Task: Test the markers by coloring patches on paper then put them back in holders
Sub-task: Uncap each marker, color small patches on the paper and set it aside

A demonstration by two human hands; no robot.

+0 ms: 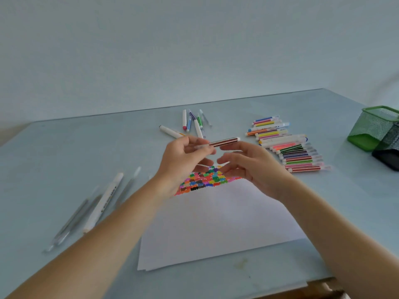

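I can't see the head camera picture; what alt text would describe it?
A person's left hand holds a brown-striped marker above white paper with a block of colored patches, while the open right hand hovers beside it. More markers lie on the pale table, and a green mesh holder stands at far right.

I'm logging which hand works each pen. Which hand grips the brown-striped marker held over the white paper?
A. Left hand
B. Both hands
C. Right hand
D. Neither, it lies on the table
A: the left hand pinches the brown-striped marker, while the right hand hovers open beside it.
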